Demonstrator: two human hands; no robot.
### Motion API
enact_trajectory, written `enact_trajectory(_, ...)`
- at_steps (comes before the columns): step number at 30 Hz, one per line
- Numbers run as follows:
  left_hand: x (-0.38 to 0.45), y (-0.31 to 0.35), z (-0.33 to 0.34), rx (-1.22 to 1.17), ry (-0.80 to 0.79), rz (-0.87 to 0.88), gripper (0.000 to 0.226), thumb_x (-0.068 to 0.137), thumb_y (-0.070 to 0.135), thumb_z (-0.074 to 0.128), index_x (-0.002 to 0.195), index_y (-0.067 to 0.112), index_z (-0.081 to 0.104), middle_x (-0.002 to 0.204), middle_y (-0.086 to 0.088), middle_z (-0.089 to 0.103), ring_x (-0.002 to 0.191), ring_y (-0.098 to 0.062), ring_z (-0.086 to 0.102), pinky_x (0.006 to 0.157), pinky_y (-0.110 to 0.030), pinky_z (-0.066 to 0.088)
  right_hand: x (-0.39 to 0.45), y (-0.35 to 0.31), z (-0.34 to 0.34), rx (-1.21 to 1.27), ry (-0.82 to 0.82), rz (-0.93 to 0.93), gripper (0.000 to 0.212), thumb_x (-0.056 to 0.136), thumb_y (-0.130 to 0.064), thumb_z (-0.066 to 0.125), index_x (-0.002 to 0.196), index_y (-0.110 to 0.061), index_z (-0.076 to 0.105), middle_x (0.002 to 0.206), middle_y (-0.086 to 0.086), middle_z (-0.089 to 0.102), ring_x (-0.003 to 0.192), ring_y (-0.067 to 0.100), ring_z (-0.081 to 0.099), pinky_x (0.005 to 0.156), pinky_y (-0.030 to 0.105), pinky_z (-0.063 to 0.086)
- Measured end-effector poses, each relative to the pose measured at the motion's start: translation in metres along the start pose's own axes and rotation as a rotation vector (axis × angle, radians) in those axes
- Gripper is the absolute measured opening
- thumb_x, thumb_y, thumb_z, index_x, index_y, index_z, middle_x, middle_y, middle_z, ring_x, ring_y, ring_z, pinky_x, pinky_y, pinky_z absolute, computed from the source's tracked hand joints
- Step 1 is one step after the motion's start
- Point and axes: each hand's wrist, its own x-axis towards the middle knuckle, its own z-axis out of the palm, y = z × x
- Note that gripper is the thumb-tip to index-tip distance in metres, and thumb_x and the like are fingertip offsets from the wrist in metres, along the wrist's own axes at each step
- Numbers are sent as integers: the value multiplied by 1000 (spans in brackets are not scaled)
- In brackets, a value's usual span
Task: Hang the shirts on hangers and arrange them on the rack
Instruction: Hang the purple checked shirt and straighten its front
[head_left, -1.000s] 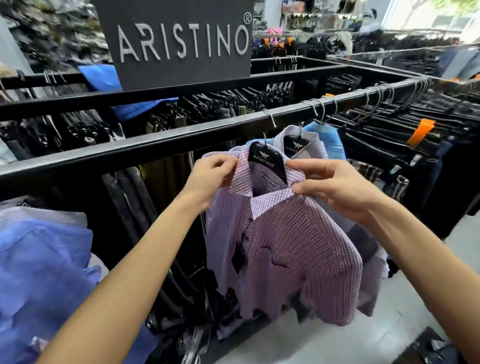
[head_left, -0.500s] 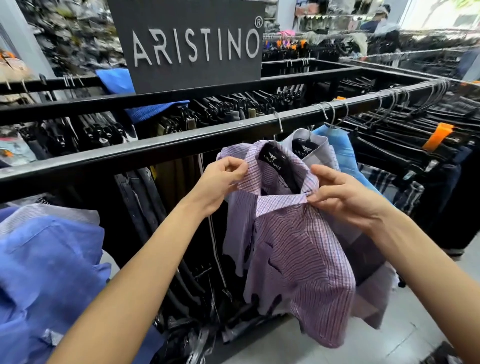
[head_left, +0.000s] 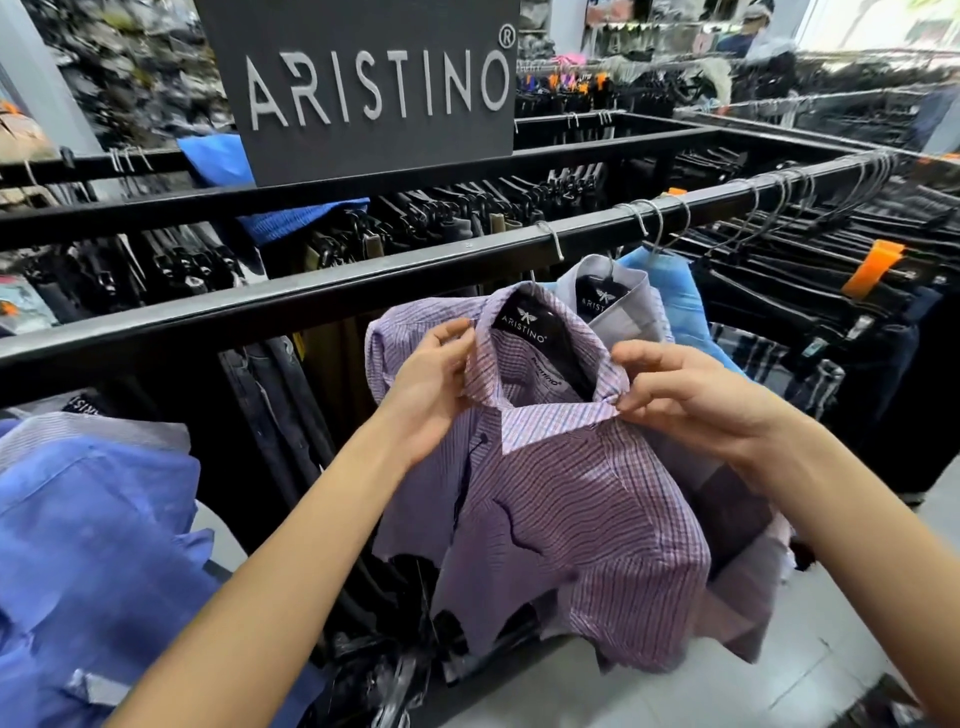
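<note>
1. The purple checked shirt (head_left: 566, 499) is already carried on a black hanger (head_left: 530, 325), and its hook seems to be over the rack rail (head_left: 322, 296), though the hook itself is hidden behind the collar.
2. The collar is being set: the left collar edge is pinched by the left hand (head_left: 431, 389), and the right collar point is pinched between thumb and fingers of the right hand (head_left: 691, 400).
3. Behind it, a grey shirt (head_left: 618, 312) and a light blue shirt (head_left: 675, 296) are seen hung on the same rail, so that part looks done.
4. To the left, a pile of blue shirts (head_left: 93, 530) is seen lying loose, with no hangers visible in it; these are judged still to be hung.
5. The top of the purple shirt appears unbuttoned, so a little tidying may remain.
</note>
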Motion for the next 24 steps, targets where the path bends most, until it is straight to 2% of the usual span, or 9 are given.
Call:
enact_trajectory(3, -15, -4, 6, 466, 353, 401, 14, 93, 22, 71, 95, 25, 58, 92, 8, 61, 82, -8, 57, 77, -20, 47, -6, -2, 0, -74, -27, -60, 57, 75, 32, 49, 73, -21, 70, 82, 4, 64, 73, 15, 62, 65, 20, 57)
enact_trajectory(4, -25, -3, 9, 589, 338, 556, 15, 91, 20, 72, 91, 25, 58, 89, 10, 61, 81, -6, 57, 76, -18, 46, -7, -3, 1, -75, -29, -73, 57, 73, 32, 51, 69, -22, 69, 83, 4, 64, 73, 15, 63, 63, 20, 57)
enact_trajectory(6, -43, 2, 19, 757, 42, 636, 9, 92, 22, 71, 93, 28, 64, 89, 13, 68, 82, -3, 63, 78, -20, 50, -7, -3, 3, -56, -28, -101, 53, 64, 28, 60, 61, -24, 65, 87, 6, 63, 74, 17, 65, 61, 21, 57)
enact_trajectory(8, -52, 1, 30, 993, -268, 505, 13, 98, 30, 64, 110, 29, 68, 101, 15, 72, 95, -2, 67, 85, -22, 51, -5, -1, 5, -21, -4, -129, 52, 52, 28, 67, 57, -24, 61, 91, 9, 61, 77, 20, 64, 62, 23, 58)
enact_trajectory(11, -53, -6, 42, 1316, -394, 473, 29, 105, 40, 48, 116, 20, 66, 99, 10, 71, 94, -8, 64, 86, -26, 47, 2, 6, 8, 83, 60, -152, 52, 63, 29, 56, 57, -23, 51, 80, 8, 60, 75, 22, 62, 65, 25, 60)
enact_trajectory(16, -58, -19, 35, 1170, -178, 712, 12, 97, 27, 68, 99, 18, 75, 84, 10, 72, 79, -6, 63, 74, -20, 46, 5, 18, 14, 336, 200, -159, 42, 56, 24, 58, 65, -18, 61, 96, 17, 58, 86, 26, 63, 76, 30, 62)
enact_trajectory(19, -67, -29, 27, 1159, -80, 817, 9, 88, 19, 78, 89, 16, 70, 82, 10, 66, 76, -6, 60, 71, -27, 50, 1, 16, 18, 322, 186, -127, 50, 60, 24, 59, 92, -14, 66, 110, 17, 59, 92, 24, 64, 78, 28, 61)
enact_trajectory(21, -69, -29, 24, 1125, -58, 769, 18, 85, 25, 80, 84, 16, 64, 81, 8, 64, 79, -10, 62, 73, -30, 51, -4, 9, 20, 144, 135, -124, 50, 69, 23, 59, 101, -14, 71, 105, 12, 68, 90, 20, 67, 78, 24, 61)
enact_trajectory(24, -72, -15, 31, 1163, -116, 512, 28, 96, 50, 61, 101, 24, 69, 93, 12, 71, 90, -3, 63, 81, -17, 45, -8, 1, 25, 31, 53, -147, 39, 69, 12, 65, 84, -22, 79, 95, 4, 73, 85, 14, 71, 77, 22, 60)
